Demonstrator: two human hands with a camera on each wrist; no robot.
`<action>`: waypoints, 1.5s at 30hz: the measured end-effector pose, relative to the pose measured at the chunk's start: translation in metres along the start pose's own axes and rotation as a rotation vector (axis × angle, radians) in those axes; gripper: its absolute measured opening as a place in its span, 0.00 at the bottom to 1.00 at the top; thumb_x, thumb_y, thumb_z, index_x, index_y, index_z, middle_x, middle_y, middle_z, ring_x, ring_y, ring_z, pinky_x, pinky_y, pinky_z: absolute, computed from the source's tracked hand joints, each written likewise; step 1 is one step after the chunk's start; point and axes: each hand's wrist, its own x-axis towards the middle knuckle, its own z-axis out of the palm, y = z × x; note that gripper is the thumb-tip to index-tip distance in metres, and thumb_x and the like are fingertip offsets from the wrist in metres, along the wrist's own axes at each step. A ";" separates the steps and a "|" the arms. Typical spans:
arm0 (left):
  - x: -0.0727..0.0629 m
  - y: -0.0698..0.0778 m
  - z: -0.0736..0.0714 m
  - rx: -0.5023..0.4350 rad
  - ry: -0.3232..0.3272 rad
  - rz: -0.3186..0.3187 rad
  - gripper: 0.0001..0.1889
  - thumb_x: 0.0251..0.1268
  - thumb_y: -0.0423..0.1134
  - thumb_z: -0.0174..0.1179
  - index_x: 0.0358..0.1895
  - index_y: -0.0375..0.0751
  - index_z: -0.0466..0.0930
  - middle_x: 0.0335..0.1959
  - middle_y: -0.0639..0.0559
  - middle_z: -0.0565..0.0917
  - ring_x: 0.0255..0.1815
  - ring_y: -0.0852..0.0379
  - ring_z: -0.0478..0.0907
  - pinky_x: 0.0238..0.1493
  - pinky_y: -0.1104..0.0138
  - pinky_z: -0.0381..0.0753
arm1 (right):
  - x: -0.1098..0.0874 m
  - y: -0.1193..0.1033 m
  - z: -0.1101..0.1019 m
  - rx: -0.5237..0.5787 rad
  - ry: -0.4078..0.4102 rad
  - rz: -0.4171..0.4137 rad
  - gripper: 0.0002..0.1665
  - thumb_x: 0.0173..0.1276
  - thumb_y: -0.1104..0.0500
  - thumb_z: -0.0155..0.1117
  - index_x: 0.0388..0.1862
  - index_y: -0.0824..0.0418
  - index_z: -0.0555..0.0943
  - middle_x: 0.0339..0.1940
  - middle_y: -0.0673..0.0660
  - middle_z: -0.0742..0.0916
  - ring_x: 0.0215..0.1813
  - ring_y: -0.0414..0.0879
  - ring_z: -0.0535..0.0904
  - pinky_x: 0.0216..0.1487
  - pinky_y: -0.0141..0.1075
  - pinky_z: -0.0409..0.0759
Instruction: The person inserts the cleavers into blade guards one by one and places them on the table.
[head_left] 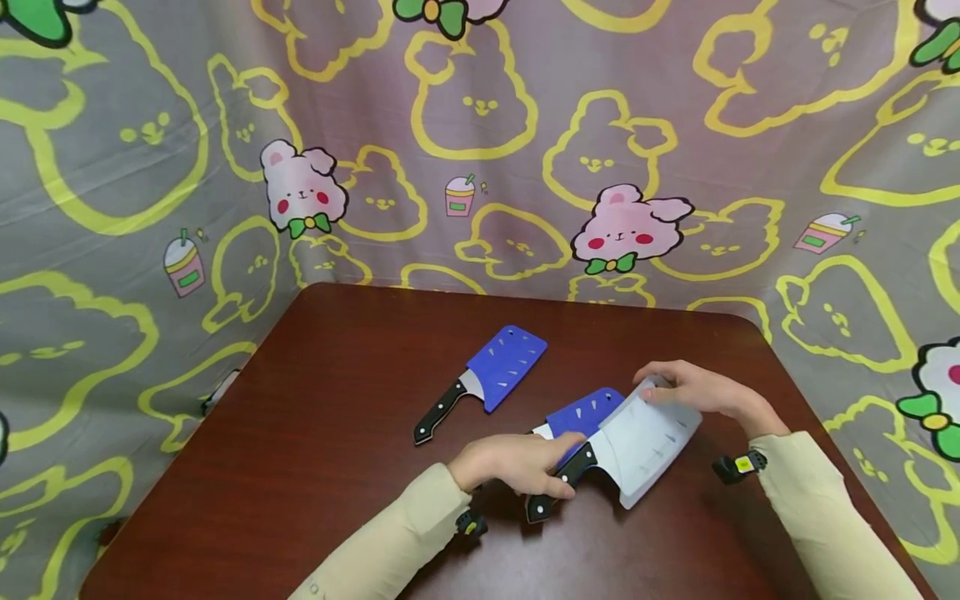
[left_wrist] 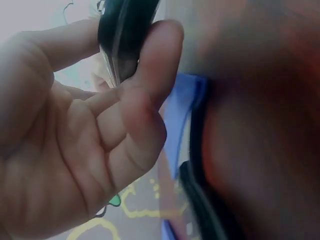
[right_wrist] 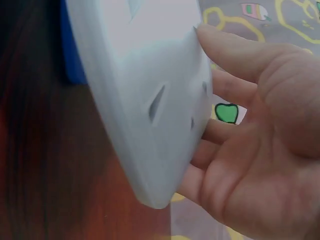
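My left hand (head_left: 521, 462) pinches the black riveted handle (head_left: 573, 471) of a cleaver between thumb and fingers; the left wrist view shows the grip up close. A white slotted blade cover (head_left: 652, 429) sits over that cleaver's blade, raised at a tilt. At its far end my right hand (head_left: 686, 387) pinches the cover, thumb (right_wrist: 227, 47) on one face and fingers behind. Partly hidden beneath lies a second cleaver with a blue cover (head_left: 581, 410). Farther left, another cleaver in a blue cover (head_left: 508, 362) lies flat, its black handle (head_left: 438, 412) toward the front left.
Everything is over a dark red-brown wooden table (head_left: 315, 400) with rounded back corners. A patterned cloth curtain (head_left: 480, 167) hangs behind it and along both sides. Wrist cameras are strapped at the left sleeve (head_left: 405, 521) and the right sleeve (head_left: 813, 492).
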 end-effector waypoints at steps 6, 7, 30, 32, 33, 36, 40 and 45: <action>0.007 -0.004 0.008 0.063 -0.014 0.013 0.39 0.68 0.50 0.60 0.76 0.46 0.51 0.31 0.56 0.81 0.29 0.66 0.79 0.38 0.74 0.78 | -0.002 0.010 0.005 -0.015 -0.022 0.029 0.25 0.69 0.48 0.64 0.58 0.61 0.77 0.51 0.59 0.81 0.49 0.51 0.75 0.44 0.40 0.75; 0.008 -0.005 0.008 0.083 -0.013 0.023 0.38 0.69 0.50 0.59 0.76 0.46 0.52 0.34 0.55 0.82 0.33 0.66 0.79 0.43 0.74 0.78 | -0.004 0.012 0.006 -0.016 -0.020 0.032 0.25 0.69 0.48 0.64 0.58 0.62 0.77 0.50 0.59 0.81 0.49 0.51 0.75 0.44 0.41 0.75; -0.045 -0.029 -0.052 0.112 0.188 0.040 0.15 0.75 0.46 0.52 0.58 0.49 0.79 0.44 0.59 0.85 0.36 0.67 0.77 0.43 0.71 0.78 | -0.001 -0.009 0.012 -0.101 0.395 -0.017 0.10 0.73 0.53 0.60 0.48 0.55 0.80 0.39 0.58 0.86 0.40 0.49 0.81 0.37 0.33 0.81; -0.050 -0.033 -0.057 0.096 0.199 0.023 0.15 0.75 0.46 0.52 0.58 0.49 0.79 0.43 0.59 0.84 0.35 0.67 0.76 0.42 0.71 0.78 | 0.000 -0.014 0.012 -0.132 0.409 -0.030 0.10 0.73 0.54 0.60 0.49 0.55 0.81 0.38 0.56 0.86 0.39 0.48 0.80 0.37 0.34 0.80; -0.052 -0.035 -0.060 0.095 0.206 0.014 0.15 0.75 0.47 0.52 0.58 0.50 0.79 0.42 0.60 0.84 0.34 0.67 0.75 0.41 0.71 0.77 | 0.001 -0.015 0.012 -0.143 0.415 -0.037 0.10 0.73 0.54 0.60 0.49 0.55 0.81 0.39 0.56 0.86 0.39 0.48 0.80 0.38 0.35 0.80; -0.058 -0.039 -0.066 0.102 0.235 -0.014 0.15 0.74 0.47 0.53 0.57 0.49 0.79 0.34 0.59 0.82 0.26 0.68 0.71 0.33 0.71 0.74 | 0.004 -0.021 0.013 -0.163 0.423 -0.052 0.12 0.73 0.53 0.60 0.50 0.56 0.80 0.42 0.55 0.87 0.42 0.48 0.80 0.42 0.38 0.79; -0.064 -0.043 -0.069 0.090 0.275 -0.068 0.16 0.74 0.48 0.54 0.58 0.49 0.79 0.25 0.56 0.78 0.20 0.66 0.68 0.26 0.69 0.70 | 0.009 -0.027 0.016 -0.167 0.407 -0.055 0.16 0.73 0.51 0.60 0.54 0.57 0.79 0.46 0.57 0.86 0.44 0.50 0.80 0.44 0.41 0.79; -0.067 -0.047 -0.064 0.094 0.298 -0.092 0.19 0.72 0.48 0.56 0.61 0.47 0.76 0.40 0.55 0.83 0.36 0.63 0.76 0.37 0.69 0.76 | 0.017 -0.035 0.020 -0.163 0.363 -0.051 0.19 0.72 0.52 0.61 0.57 0.57 0.76 0.48 0.58 0.85 0.45 0.50 0.80 0.43 0.39 0.80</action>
